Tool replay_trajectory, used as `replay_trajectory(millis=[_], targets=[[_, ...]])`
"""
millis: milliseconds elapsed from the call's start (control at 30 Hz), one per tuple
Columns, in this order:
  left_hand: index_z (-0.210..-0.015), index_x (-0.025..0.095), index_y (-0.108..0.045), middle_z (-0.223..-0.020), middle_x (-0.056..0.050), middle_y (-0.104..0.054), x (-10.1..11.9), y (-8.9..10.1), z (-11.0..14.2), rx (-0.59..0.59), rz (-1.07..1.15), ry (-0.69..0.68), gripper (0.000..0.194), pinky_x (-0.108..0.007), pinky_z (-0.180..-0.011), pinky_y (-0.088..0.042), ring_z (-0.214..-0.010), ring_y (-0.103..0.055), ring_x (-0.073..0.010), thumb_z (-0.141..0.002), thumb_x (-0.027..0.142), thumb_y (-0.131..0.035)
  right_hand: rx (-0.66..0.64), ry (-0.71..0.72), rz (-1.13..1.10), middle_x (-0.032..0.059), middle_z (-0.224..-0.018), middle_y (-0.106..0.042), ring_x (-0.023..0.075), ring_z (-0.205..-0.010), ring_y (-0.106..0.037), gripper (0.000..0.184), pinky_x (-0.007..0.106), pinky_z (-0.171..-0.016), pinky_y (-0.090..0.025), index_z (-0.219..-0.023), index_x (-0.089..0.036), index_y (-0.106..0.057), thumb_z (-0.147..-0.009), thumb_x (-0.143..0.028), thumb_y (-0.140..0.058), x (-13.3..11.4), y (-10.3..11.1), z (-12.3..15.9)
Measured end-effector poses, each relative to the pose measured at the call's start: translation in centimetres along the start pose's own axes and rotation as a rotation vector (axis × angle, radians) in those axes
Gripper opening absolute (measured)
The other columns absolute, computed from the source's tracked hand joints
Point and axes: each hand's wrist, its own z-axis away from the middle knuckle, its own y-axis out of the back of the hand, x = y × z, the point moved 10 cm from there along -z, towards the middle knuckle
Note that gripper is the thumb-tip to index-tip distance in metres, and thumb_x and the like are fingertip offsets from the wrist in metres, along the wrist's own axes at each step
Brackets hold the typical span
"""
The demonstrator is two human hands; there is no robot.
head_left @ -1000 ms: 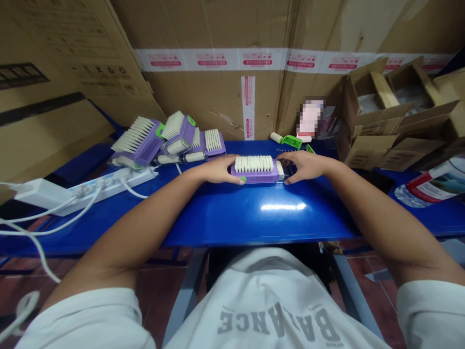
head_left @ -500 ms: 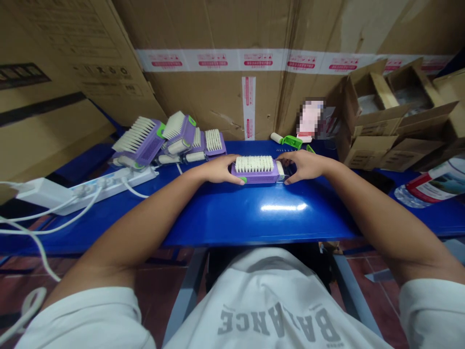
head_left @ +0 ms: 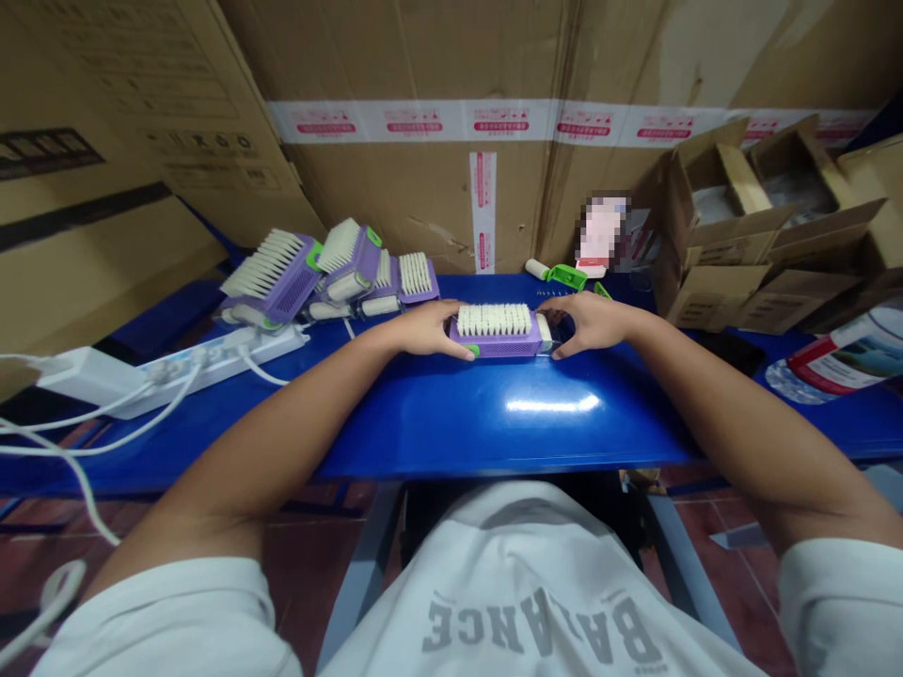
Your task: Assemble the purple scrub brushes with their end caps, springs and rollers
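A purple brush (head_left: 495, 337) with rows of white bristles facing up lies just over the blue table. My left hand (head_left: 432, 329) grips its left end, thumb along the near side by a bright green piece. At the other end, my right hand (head_left: 591, 322) curves its thumb and fingers around a clear plastic part (head_left: 562, 329) beside a white roller (head_left: 544, 326). The far fingers of both hands are partly hidden. Behind my right hand lie a white roller piece (head_left: 537, 270) and a green plastic part (head_left: 567, 276).
Several similar purple brushes (head_left: 289, 282) are heaped at the back left. In front of them sits a white power strip (head_left: 204, 367) with cables. Opened cardboard boxes (head_left: 726, 273) and a labelled clear bottle (head_left: 839, 353) stand right. Large cardboard (head_left: 395, 197) walls the table's back.
Both hands and the brush stay in nearly the same place. The whole view has shifted very slightly.
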Motion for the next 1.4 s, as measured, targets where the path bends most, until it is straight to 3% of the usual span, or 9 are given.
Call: replay_trajectory(millis=[533, 1400], targets=[[-0.149, 0.024, -0.066, -0.152, -0.011, -0.07, -0.31, -0.03, -0.07, 0.009, -0.03, 0.003, 0.095, -0.04, -0.112, -0.052, -0.136, -0.069, -0.0346, -0.067, 0.066, -0.092, -0.001, 0.042, 0.018, 0.0098, -0.107, -0.081, 0.0288, -0.091, -0.075, 0.076, 0.037, -0.082, -0.056, -0.133, -0.016, -0.075, -0.067, -0.05, -0.093, -0.23, -0.21, -0.26], [-0.149, 0.022, -0.066, -0.153, -0.014, -0.069, -0.39, 0.13, -0.1, 0.028, -0.043, 0.007, 0.098, -0.042, -0.113, -0.051, -0.136, -0.068, -0.0365, -0.066, 0.066, -0.092, 0.01, 0.041, -0.016, 0.0091, -0.103, -0.08, 0.0276, -0.089, -0.074, 0.077, 0.037, -0.083, -0.057, -0.132, -0.016, -0.076, -0.066, -0.05, -0.094, 0.14, -0.32, -0.46]])
